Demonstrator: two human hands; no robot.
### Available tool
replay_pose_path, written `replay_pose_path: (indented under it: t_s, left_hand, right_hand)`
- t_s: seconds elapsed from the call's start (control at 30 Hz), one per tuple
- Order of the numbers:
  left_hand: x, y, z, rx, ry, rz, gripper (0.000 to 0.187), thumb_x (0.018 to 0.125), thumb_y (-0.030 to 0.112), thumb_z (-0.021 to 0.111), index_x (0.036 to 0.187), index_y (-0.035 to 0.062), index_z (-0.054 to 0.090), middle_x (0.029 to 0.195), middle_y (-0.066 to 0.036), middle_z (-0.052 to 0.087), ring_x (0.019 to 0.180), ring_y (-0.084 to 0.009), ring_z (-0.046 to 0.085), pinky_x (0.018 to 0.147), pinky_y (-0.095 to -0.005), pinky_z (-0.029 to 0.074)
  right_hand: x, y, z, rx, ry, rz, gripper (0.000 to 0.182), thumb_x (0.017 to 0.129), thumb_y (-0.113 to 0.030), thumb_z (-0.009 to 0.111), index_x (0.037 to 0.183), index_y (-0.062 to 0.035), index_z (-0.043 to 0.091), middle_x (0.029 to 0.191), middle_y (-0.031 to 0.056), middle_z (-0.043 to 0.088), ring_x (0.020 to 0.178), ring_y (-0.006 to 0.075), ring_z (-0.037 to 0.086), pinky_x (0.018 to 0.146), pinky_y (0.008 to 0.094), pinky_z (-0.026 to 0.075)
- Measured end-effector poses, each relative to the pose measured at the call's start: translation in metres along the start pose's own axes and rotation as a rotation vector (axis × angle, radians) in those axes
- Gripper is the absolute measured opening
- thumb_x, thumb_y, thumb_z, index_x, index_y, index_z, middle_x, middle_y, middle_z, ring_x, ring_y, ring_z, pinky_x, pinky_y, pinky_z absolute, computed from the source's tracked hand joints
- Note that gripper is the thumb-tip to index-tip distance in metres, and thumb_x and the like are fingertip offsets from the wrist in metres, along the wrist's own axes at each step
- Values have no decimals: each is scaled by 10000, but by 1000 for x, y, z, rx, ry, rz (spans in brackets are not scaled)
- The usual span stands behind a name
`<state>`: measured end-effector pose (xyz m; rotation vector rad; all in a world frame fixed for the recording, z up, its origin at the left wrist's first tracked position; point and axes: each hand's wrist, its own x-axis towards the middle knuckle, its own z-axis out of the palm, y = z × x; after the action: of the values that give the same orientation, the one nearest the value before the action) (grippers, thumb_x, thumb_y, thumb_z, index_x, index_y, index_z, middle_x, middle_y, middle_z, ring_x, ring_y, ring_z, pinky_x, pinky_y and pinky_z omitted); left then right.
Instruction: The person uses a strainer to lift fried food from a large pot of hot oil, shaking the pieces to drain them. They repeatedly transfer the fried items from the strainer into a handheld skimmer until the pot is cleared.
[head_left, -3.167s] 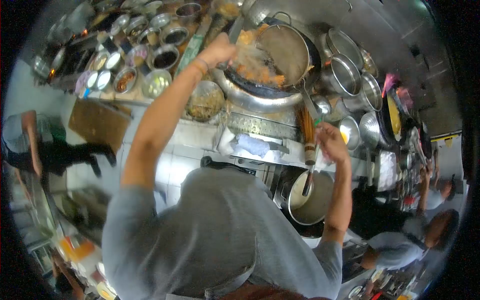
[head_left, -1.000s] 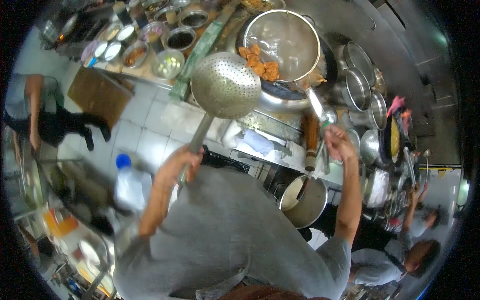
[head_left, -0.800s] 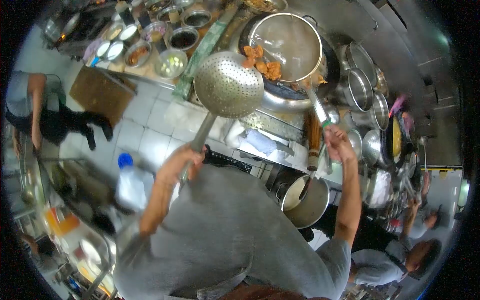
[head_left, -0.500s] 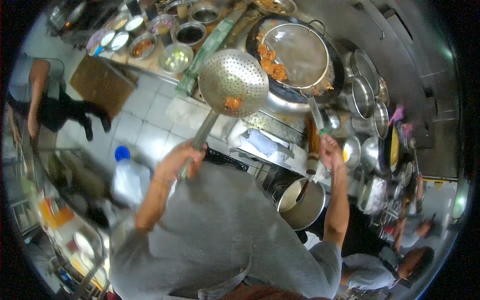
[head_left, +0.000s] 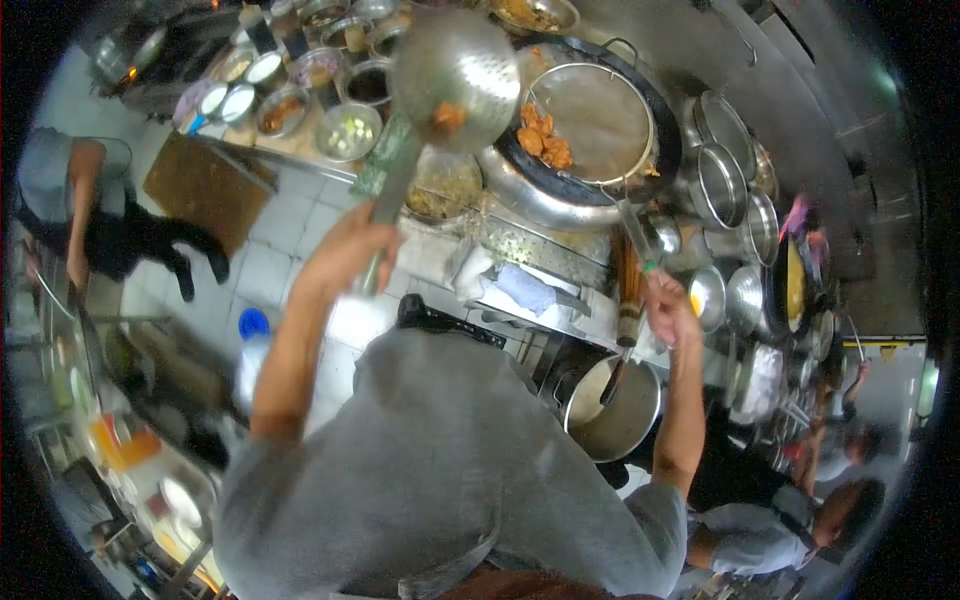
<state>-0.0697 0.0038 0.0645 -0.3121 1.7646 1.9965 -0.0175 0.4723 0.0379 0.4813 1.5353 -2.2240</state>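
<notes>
Room between hands [head_left: 670, 308], brush [head_left: 628, 283] beside right

L hand [head_left: 350, 254] & R hand [head_left: 671, 308] out fwd, both curled in grips.

Fisheye distortion bends the dark-edged view, and the skimmer [head_left: 458, 72] blurs.

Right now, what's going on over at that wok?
The person's left hand grips a perforated skimmer by its handle, with one orange-brown piece in it. The right hand holds the handle of a round strainer over the wok; several similar pieces sit at one side of the strainer.
</notes>
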Motion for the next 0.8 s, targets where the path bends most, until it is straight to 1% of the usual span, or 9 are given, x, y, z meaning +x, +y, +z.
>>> replay_pose_path:
  t_s: [0.13, 0.23, 0.3, 0.37, 0.43, 0.5, 0.6, 0.7, 0.8]
  left_hand:
    - [80, 50, 33, 225, -264, 225, 334, 769, 93, 552, 1058, -37, 447, 622, -49, 528, 469, -132, 527, 397, -290, 445]
    - [116, 59, 44, 440, -241, 375, 359, 761, 123, 557, 1059, -47, 449, 694, -91, 582, 503, -178, 561, 453, -328, 466]
    - [123, 60, 50, 826, 88, 636, 401, 757, 156, 567, 1067, -69, 448, 776, -128, 609, 547, -213, 582, 496, -351, 473]
    - [94, 61, 43, 670, 77, 548, 604, 760, 180, 618, 1227, -113, 374, 795, -148, 614, 498, -215, 562, 510, -355, 481]
    - [74, 32, 19, 579, 136, 756, 587, 763, 173, 606, 1243, -84, 385, 732, -122, 592, 469, -194, 555, 461, -329, 467]
    - [12, 37, 11, 342, -25, 285, 520, 772, 147, 582, 1223, -51, 415, 680, -86, 554, 438, -163, 538, 408, -299, 446]
    - [-28, -7, -2, 211, 72, 110, 418, 781, 100, 567, 1163, -15, 445, 651, -54, 511, 406, -130, 498, 345, -270, 409]
    - [-41, -41, -4, -112, 30, -142, 323, 792, 38, 550, 1094, -6, 446, 644, -40, 489, 390, -115, 462, 307, -254, 378]
    - [-30, -61, 3, -310, -99, -231, 285, 814, 30, 533, 1085, 0, 452, 667, -35, 477, 401, -92, 448, 303, -242, 367]
  right_hand:
    - [-12, -10, -4, -100, -28, -3, 331, 924, -154, 559, 1218, -10, 509, 596, -13, 452, 324, 34, 260, 268, 196, 182]
    - [-6, -8, -12, -101, 7, -10, 332, 919, -158, 566, 1211, -10, 507, 588, -11, 469, 316, 36, 265, 263, 199, 182]
    - [-8, -10, -7, -126, 9, -25, 345, 919, -164, 568, 1220, -11, 501, 589, -13, 473, 316, 37, 268, 263, 200, 184]
    - [-11, -5, -6, -128, 30, -35, 357, 918, -170, 569, 1230, -12, 496, 590, -14, 477, 317, 37, 271, 262, 200, 187]
    - [-6, 1, -9, -181, 18, -65, 385, 915, -190, 575, 1244, -10, 486, 594, -20, 481, 323, 34, 278, 260, 202, 194]
    - [-9, 2, -2, -157, 36, -52, 392, 918, -188, 570, 1251, -4, 480, 597, -21, 476, 326, 33, 281, 260, 201, 197]
    - [-10, 4, 4, -145, 27, -6, 381, 929, -165, 547, 1263, 4, 472, 604, -21, 458, 331, 31, 280, 261, 201, 206]
    - [5, 10, 5, -102, -26, 25, 366, 938, -152, 529, 1266, 0, 468, 603, -20, 443, 328, 31, 271, 260, 200, 207]
    - [19, 22, 2, -35, -33, 4, 353, 942, -158, 524, 1256, -7, 472, 601, -19, 438, 325, 30, 264, 254, 199, 211]
